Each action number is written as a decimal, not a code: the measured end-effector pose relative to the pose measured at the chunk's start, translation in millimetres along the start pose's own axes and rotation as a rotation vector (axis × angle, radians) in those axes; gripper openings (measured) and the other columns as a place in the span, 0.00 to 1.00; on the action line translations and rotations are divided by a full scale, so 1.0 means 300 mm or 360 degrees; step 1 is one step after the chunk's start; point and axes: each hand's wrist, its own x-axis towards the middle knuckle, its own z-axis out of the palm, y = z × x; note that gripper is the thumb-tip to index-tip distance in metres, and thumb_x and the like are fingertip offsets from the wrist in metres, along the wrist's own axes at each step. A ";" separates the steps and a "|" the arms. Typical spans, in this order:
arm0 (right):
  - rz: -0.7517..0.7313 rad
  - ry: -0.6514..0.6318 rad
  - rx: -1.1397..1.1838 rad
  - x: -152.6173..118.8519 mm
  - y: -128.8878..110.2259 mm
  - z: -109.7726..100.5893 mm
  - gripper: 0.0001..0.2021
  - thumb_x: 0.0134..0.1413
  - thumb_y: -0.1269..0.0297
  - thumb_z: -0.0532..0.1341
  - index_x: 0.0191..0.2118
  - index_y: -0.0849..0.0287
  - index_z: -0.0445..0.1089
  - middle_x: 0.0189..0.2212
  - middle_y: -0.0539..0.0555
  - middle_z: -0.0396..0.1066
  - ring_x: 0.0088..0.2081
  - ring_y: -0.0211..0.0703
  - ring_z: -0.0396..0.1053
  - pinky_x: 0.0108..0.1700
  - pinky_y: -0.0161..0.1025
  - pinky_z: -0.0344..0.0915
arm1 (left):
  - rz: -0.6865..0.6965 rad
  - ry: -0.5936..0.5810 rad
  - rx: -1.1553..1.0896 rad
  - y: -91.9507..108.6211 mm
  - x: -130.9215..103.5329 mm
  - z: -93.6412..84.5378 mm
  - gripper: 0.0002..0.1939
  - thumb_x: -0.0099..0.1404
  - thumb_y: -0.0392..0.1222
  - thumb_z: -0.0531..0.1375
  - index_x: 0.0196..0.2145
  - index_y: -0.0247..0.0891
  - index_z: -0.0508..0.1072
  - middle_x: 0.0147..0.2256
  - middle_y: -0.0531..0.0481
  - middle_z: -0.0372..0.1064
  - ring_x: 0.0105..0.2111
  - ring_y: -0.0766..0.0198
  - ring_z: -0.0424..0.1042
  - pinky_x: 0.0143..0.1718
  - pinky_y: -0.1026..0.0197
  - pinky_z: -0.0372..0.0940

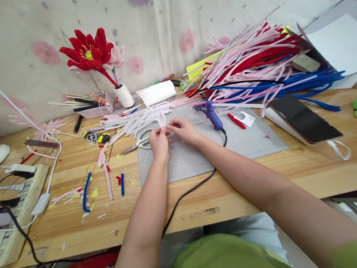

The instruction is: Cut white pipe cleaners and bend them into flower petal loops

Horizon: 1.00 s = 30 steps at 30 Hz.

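A small white looped petal (161,119) stands upright between my hands, over the grey cutting mat (190,168). My left hand (158,142) is closed, pinching the petal's base. My right hand (183,129) touches the same base from the right, thumb and fingertips pressed together; whether they grip a piece of it is too small to tell. Open-bladed scissors (140,144) lie just left of my left hand. To the right, a purple glue gun (211,114) rests on the mat, its black cord running down past the table edge.
White pipe cleaners (130,122) lie behind the scissors. A pile of pink, red and blue pipe cleaners (255,64) fills the back right. A phone (305,118) is at the right, a power strip (19,216) at the left. A red flower (89,53) stands in a white vase (124,96).
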 end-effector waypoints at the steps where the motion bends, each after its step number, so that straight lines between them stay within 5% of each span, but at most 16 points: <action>1: 0.0007 0.0013 0.0031 0.001 -0.002 0.001 0.11 0.43 0.57 0.60 0.24 0.60 0.66 0.22 0.49 0.66 0.27 0.35 0.62 0.33 0.35 0.57 | 0.0034 -0.0015 0.0055 -0.007 0.005 -0.002 0.04 0.58 0.33 0.55 0.26 0.35 0.63 0.21 0.54 0.64 0.23 0.68 0.69 0.21 0.68 0.60; 11: 0.0348 0.0026 0.0384 0.010 0.001 -0.029 0.14 0.32 0.56 0.65 0.21 0.62 0.66 0.17 0.46 0.63 0.19 0.29 0.52 0.23 0.33 0.47 | 0.0348 -0.0442 0.0699 -0.068 0.011 -0.016 0.04 0.56 0.38 0.59 0.31 0.36 0.67 0.30 0.49 0.69 0.31 0.62 0.70 0.32 0.59 0.65; 19: 0.0397 0.0182 0.0450 0.006 -0.012 -0.006 0.15 0.29 0.56 0.65 0.19 0.61 0.63 0.17 0.46 0.62 0.20 0.30 0.54 0.25 0.33 0.51 | 0.0784 -0.0076 0.1282 -0.047 -0.030 -0.005 0.06 0.57 0.40 0.59 0.33 0.37 0.69 0.36 0.45 0.71 0.39 0.58 0.69 0.41 0.57 0.62; 25: 0.0364 0.0296 0.0440 0.011 -0.012 -0.012 0.15 0.29 0.56 0.65 0.19 0.61 0.62 0.16 0.45 0.58 0.21 0.30 0.53 0.25 0.33 0.50 | 0.1002 -0.0085 0.1390 -0.039 -0.039 -0.001 0.07 0.59 0.40 0.57 0.37 0.38 0.69 0.40 0.42 0.70 0.44 0.55 0.68 0.45 0.57 0.59; 30: 0.0342 0.0285 0.0371 0.010 -0.007 -0.018 0.16 0.30 0.55 0.65 0.17 0.60 0.60 0.15 0.44 0.55 0.21 0.31 0.52 0.25 0.34 0.49 | 0.0945 -0.0057 0.1248 -0.024 -0.049 -0.004 0.04 0.59 0.41 0.58 0.33 0.39 0.70 0.38 0.43 0.71 0.42 0.56 0.68 0.45 0.58 0.58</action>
